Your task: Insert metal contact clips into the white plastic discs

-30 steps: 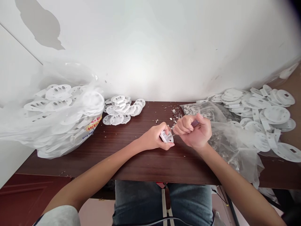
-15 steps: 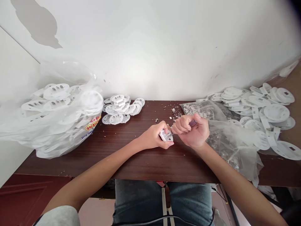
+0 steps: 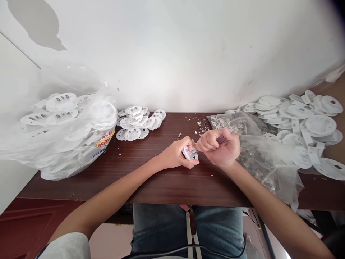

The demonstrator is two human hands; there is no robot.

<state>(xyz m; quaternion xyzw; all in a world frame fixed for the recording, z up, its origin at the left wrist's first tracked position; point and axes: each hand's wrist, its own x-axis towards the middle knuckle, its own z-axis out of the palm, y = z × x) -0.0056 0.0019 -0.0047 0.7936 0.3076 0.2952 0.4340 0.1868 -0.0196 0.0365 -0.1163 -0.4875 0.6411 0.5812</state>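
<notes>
Above the middle of the table, my left hand (image 3: 183, 154) is closed around a small white plastic part (image 3: 190, 153) with a dark slot in its face. Just right of it, my right hand (image 3: 219, 146) makes a fist around a thin purple-handled tool (image 3: 221, 139). Only a bit of the handle shows between thumb and fingers; its front end points at the white part, and my fingers hide most of it. The two hands almost touch. Behind them, small metal pieces (image 3: 201, 126) lie scattered on the table.
A big clear plastic bag (image 3: 72, 158) full of white round parts stands at left. Beside it is a small pile of white discs (image 3: 133, 122). To the right lie a clear bag of metal pieces (image 3: 250, 151) and a heap of white parts (image 3: 320, 126). A wall (image 3: 172, 54) closes the back.
The camera view has shifted slightly. Both hands keep nearly the same place and hold on the white part and the tool.
</notes>
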